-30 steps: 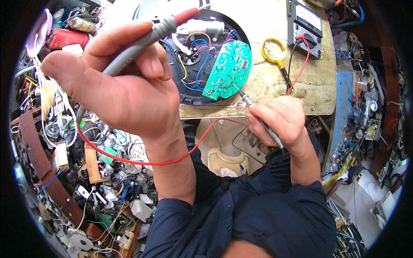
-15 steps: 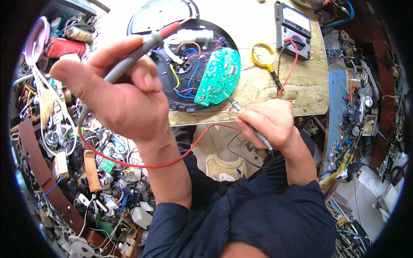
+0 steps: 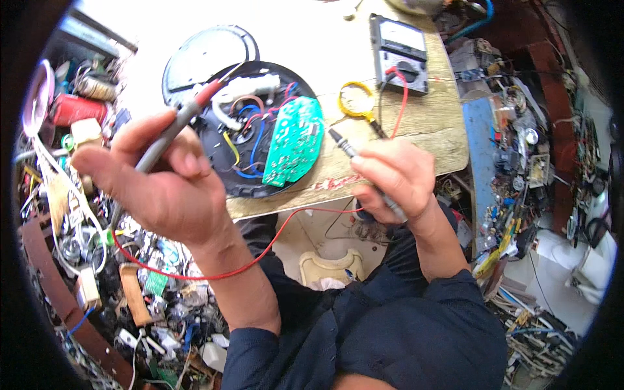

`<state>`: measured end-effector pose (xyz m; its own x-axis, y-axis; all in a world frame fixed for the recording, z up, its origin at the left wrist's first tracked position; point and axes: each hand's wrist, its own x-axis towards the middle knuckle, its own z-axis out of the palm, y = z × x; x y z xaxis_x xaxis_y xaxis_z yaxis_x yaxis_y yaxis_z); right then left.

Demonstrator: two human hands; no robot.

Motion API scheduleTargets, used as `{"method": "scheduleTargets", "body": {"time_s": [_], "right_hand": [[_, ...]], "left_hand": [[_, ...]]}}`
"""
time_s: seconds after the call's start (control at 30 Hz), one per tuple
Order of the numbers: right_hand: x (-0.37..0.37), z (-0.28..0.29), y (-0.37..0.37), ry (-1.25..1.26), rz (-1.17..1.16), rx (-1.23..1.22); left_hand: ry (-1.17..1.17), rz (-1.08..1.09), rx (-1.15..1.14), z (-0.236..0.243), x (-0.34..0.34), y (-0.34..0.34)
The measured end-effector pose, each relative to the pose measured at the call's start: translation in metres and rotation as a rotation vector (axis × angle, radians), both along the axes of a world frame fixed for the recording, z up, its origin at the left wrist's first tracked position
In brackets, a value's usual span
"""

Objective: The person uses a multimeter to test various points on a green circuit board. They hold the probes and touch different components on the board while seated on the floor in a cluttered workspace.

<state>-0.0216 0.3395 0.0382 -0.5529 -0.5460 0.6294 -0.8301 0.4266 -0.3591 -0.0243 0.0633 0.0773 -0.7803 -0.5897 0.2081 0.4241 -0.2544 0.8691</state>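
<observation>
My left hand (image 3: 166, 192) holds a grey probe with a red front (image 3: 209, 93), its metal tip raised over an open round black housing (image 3: 220, 157). A red lead hangs from it. In my right hand (image 3: 396, 175) is a second grey probe (image 3: 346, 144), dark at the front, pointing up-left just right of a green circuit board (image 3: 292, 136). That board lies on the housing among coloured wires and a white plastic part (image 3: 253, 88). A yellow-rimmed magnifier (image 3: 370, 92) lies on the wooden table (image 3: 435, 130), near an analogue multimeter (image 3: 400, 52) with red and black leads.
A round lid (image 3: 195, 49) lies behind the housing. Heaps of electronic scrap and cables (image 3: 156, 286) crowd the left; more parts (image 3: 526, 162) pile up at the right beside a blue board (image 3: 481, 175). A cream plastic seat (image 3: 325, 263) shows below the table.
The right probe's tip has left the circuit board's lower edge and now points beside it to the right. The whole view has shifted, moving the table and housing leftward in the picture.
</observation>
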Motion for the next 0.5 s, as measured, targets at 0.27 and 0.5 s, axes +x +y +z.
{"method": "scheduleTargets", "body": {"time_s": [0.27,0.5], "right_hand": [[-0.089,-0.009,0.094,-0.106,-0.600,-0.291],[-0.117,-0.056,0.101,-0.417,-0.755,-0.069]], "left_hand": [[0.077,-0.019,0.001,-0.010,-0.008,0.001],[0.071,-0.020,-0.025,-0.010,-0.005,0.001]]}}
